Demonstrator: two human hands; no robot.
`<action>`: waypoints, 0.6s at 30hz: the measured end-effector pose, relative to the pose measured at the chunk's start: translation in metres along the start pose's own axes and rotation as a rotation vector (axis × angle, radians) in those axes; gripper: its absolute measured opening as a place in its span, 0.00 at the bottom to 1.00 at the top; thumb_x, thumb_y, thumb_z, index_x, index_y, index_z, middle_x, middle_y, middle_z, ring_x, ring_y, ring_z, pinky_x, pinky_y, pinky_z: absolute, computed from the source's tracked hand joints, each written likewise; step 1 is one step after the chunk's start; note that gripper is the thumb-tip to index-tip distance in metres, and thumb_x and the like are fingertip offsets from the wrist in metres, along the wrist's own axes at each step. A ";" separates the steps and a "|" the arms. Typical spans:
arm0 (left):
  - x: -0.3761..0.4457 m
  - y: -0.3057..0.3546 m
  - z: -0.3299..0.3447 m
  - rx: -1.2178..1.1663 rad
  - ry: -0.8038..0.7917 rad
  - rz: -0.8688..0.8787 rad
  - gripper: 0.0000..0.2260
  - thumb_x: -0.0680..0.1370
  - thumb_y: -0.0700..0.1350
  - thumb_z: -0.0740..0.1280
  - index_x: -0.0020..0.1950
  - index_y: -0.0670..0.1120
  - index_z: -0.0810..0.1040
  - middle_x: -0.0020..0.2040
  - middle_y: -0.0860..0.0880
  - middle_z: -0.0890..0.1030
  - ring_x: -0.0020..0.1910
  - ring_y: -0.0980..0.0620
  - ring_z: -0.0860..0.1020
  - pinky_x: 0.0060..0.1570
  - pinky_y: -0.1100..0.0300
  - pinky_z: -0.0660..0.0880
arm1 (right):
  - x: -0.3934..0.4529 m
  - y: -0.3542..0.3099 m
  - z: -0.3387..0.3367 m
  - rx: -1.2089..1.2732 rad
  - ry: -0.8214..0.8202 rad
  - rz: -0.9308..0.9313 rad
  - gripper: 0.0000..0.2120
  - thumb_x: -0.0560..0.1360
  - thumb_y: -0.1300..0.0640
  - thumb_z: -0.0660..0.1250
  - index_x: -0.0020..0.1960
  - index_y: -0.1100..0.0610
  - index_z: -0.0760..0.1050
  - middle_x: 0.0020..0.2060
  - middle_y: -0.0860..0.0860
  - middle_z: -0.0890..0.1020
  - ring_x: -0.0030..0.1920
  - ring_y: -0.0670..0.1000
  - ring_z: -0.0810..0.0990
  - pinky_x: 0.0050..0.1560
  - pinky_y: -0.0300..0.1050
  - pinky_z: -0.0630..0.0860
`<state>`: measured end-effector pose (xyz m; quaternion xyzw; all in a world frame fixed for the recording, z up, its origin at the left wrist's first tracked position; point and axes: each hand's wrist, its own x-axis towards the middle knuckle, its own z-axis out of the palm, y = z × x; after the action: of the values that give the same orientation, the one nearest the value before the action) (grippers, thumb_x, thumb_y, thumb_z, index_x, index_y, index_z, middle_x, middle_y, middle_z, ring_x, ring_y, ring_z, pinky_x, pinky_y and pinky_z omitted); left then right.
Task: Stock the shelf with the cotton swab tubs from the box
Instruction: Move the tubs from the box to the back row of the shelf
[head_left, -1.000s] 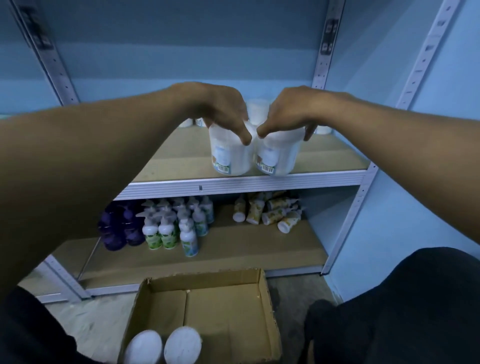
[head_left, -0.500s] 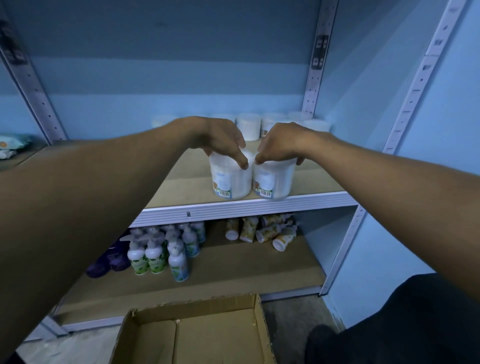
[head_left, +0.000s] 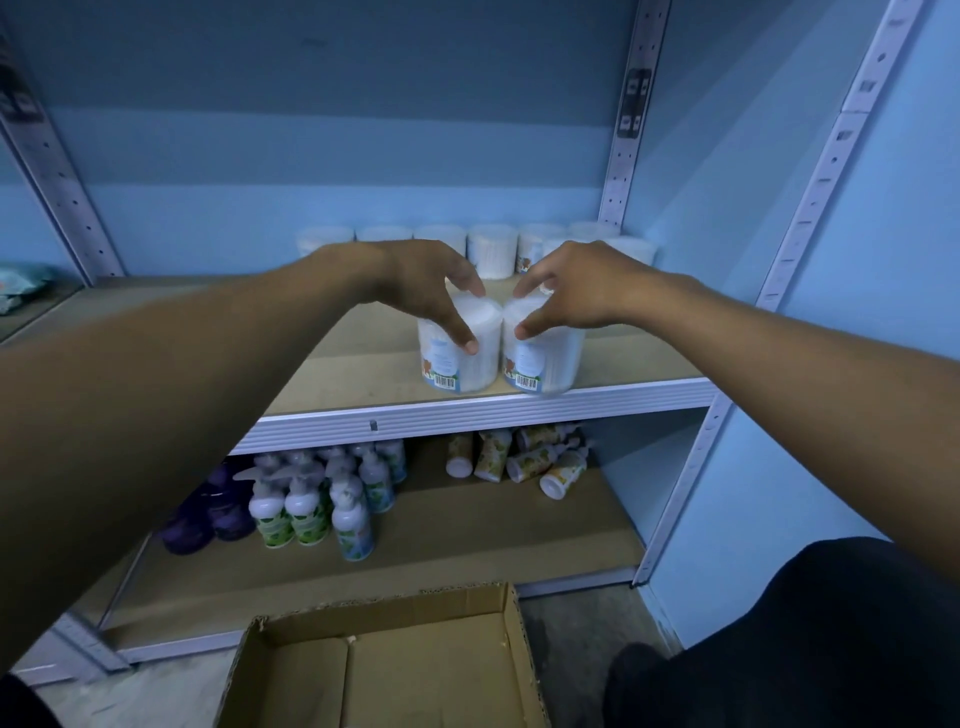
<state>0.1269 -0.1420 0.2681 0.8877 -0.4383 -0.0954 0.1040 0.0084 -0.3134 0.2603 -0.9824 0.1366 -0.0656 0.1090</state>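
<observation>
Two cotton swab tubs stand side by side, touching, at the front edge of the upper shelf (head_left: 519, 408). The left hand (head_left: 421, 283) grips the left tub (head_left: 457, 358) from above, its fingers (head_left: 460, 332) curled round the lid and down the side. The right hand (head_left: 576, 291) holds the right tub (head_left: 545, 364) the same way, fingers clamped over its top. A row of more tubs (head_left: 491, 254) lines the back of the same shelf. On the lower shelf stand pump bottles (head_left: 311, 499), with small tubes (head_left: 519, 460) lying to their right. An open cardboard box (head_left: 363, 670) sits on the floor below.
</observation>
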 end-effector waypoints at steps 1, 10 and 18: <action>-0.002 0.000 0.000 0.035 0.011 0.016 0.33 0.65 0.60 0.78 0.68 0.59 0.74 0.68 0.60 0.72 0.67 0.53 0.71 0.59 0.60 0.66 | -0.003 0.001 0.001 -0.023 -0.002 -0.018 0.25 0.66 0.42 0.80 0.61 0.43 0.81 0.59 0.45 0.79 0.62 0.49 0.76 0.58 0.46 0.74; -0.007 0.002 0.015 0.108 0.112 0.084 0.21 0.70 0.48 0.78 0.63 0.53 0.81 0.63 0.54 0.80 0.52 0.57 0.75 0.49 0.64 0.67 | -0.017 0.007 0.020 -0.106 0.155 -0.064 0.21 0.71 0.60 0.77 0.59 0.40 0.82 0.57 0.48 0.81 0.60 0.52 0.76 0.55 0.51 0.77; 0.006 -0.005 0.016 0.102 0.137 0.081 0.21 0.70 0.47 0.78 0.63 0.51 0.81 0.62 0.52 0.81 0.50 0.57 0.75 0.48 0.64 0.67 | 0.001 0.012 0.030 -0.131 0.206 -0.066 0.21 0.71 0.59 0.77 0.60 0.41 0.82 0.58 0.50 0.82 0.60 0.55 0.77 0.53 0.49 0.76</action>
<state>0.1303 -0.1455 0.2506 0.8779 -0.4699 -0.0078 0.0922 0.0111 -0.3191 0.2288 -0.9795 0.1188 -0.1606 0.0276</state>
